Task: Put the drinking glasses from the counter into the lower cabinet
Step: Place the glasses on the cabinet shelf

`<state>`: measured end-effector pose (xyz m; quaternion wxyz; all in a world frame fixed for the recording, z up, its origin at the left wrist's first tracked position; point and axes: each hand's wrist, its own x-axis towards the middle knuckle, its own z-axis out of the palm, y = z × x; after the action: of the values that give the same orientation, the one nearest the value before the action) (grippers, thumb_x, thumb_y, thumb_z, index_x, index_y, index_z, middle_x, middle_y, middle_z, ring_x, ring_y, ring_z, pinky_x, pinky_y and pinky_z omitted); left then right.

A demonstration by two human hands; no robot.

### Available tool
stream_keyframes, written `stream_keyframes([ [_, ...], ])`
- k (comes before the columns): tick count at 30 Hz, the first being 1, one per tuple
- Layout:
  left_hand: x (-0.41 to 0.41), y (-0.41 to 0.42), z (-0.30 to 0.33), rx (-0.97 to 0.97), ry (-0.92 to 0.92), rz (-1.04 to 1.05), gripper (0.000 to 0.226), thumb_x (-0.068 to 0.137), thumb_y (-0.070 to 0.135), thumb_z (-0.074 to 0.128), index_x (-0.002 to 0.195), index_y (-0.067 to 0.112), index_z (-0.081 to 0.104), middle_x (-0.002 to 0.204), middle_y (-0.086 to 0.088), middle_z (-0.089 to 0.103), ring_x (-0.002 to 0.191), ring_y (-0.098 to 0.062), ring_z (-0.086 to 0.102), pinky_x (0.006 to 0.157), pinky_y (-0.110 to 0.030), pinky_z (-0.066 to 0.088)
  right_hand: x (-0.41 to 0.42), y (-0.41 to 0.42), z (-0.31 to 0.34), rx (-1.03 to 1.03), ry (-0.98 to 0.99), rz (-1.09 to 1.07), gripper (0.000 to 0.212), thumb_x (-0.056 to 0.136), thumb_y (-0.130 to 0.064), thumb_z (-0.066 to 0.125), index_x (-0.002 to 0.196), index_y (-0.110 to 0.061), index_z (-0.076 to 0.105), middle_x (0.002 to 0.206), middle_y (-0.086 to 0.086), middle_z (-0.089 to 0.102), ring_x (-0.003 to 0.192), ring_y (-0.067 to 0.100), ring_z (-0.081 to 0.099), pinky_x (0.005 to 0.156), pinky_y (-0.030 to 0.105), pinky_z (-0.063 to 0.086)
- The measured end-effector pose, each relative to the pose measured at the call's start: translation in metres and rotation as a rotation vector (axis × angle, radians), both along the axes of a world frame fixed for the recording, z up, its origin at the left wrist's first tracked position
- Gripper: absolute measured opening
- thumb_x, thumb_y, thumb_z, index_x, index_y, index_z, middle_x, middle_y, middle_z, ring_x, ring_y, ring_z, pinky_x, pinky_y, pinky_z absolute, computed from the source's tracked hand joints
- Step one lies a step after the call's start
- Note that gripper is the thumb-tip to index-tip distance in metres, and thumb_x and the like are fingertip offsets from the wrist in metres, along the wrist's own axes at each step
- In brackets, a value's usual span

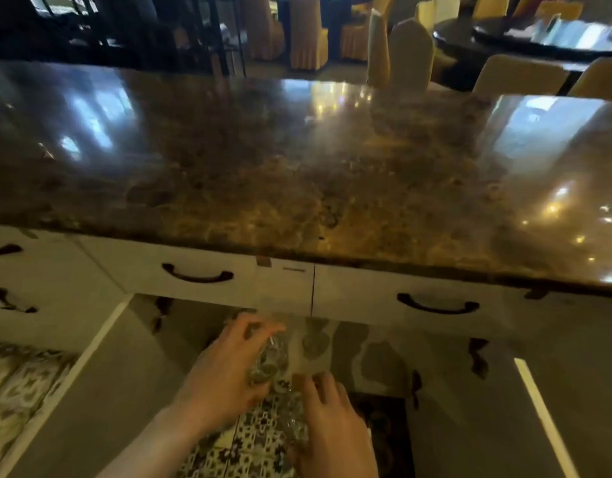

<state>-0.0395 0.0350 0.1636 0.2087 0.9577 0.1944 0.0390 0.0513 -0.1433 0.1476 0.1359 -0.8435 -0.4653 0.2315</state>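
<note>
Drinking glasses (273, 360) sit clamped one in each of your hands, left hand (225, 370) and right hand (328, 426), held low toward the open lower cabinet (383, 357) for loading.

- Left hand (225, 370): bare, with no ring or watch visible.
- Right hand (335, 429): bare too, nails short.
- Left forearm (152, 450): uncovered to the frame edge, no sleeve in view.

Polished brown marble counter (297, 160). White drawer fronts, curved dark handles (197, 276). Two open white cabinet doors (73, 384) below. Left hand (228, 367) gripping clear drinking glass (271, 360); right hand (335, 426) gripping second clear glass (296, 415). Patterned floor tiles (249, 439).
</note>
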Motion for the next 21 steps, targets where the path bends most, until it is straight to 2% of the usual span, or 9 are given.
stream_keyframes([
  [3,0.008,0.012,-0.067,0.006,0.019,0.01,0.087,0.073,0.038,0.081,0.14,0.053,0.028,0.139,0.017,0.027,0.121,-0.006,0.044,0.089,-0.025,0.053,0.008,0.015,-0.058,-0.056,0.023,-0.042,0.081,0.084,-0.047,0.068,0.146,-0.029,0.019,0.149,0.001,0.019,0.135,0.027,0.028,0.099,0.039,0.045],
  [6,0.02,0.028,-0.137,0.011,0.014,0.016,0.087,0.071,0.034,0.082,0.14,0.05,0.031,0.135,0.012,0.033,0.118,-0.011,0.047,0.083,-0.034,0.057,0.014,0.034,-0.123,-0.058,0.022,-0.077,0.077,0.085,-0.036,0.07,0.143,-0.032,0.019,0.145,-0.002,0.02,0.134,0.025,0.028,0.097,0.037,0.047],
  [10,0.041,0.051,-0.242,0.03,0.033,0.095,0.086,0.071,0.04,0.081,0.14,0.051,0.03,0.138,0.004,0.04,0.12,-0.02,0.052,0.087,-0.037,0.054,0.023,0.06,-0.226,-0.074,-0.014,-0.087,0.079,0.084,-0.032,0.071,0.143,-0.03,0.02,0.145,0.0,0.022,0.133,0.026,0.028,0.093,0.038,0.05],
  [12,0.053,0.064,-0.296,0.053,0.044,0.089,0.087,0.071,0.038,0.081,0.141,0.049,0.031,0.143,0.003,0.034,0.118,-0.022,0.054,0.083,-0.037,0.056,0.027,0.074,-0.28,-0.048,-0.043,-0.105,0.081,0.081,-0.032,0.074,0.142,-0.03,0.021,0.142,0.0,0.024,0.131,0.026,0.031,0.089,0.038,0.051],
  [16,0.083,0.098,-0.398,0.079,0.018,0.056,0.081,0.071,0.033,0.08,0.139,0.043,0.038,0.135,0.002,0.034,0.12,-0.022,0.048,0.079,-0.039,0.056,0.042,0.107,-0.381,0.021,-0.098,-0.132,0.082,0.08,-0.037,0.073,0.144,-0.032,0.022,0.143,0.001,0.028,0.126,0.028,0.041,0.087,0.041,0.052],
  [21,0.124,0.142,-0.493,0.123,-0.073,0.023,0.08,0.07,0.034,0.083,0.138,0.038,0.041,0.13,-0.003,0.041,0.114,-0.028,0.052,0.079,-0.037,0.05,0.062,0.145,-0.485,0.127,-0.129,-0.148,0.088,0.079,-0.033,0.072,0.15,-0.035,0.021,0.144,0.0,0.025,0.13,0.027,0.037,0.097,0.039,0.049],
])
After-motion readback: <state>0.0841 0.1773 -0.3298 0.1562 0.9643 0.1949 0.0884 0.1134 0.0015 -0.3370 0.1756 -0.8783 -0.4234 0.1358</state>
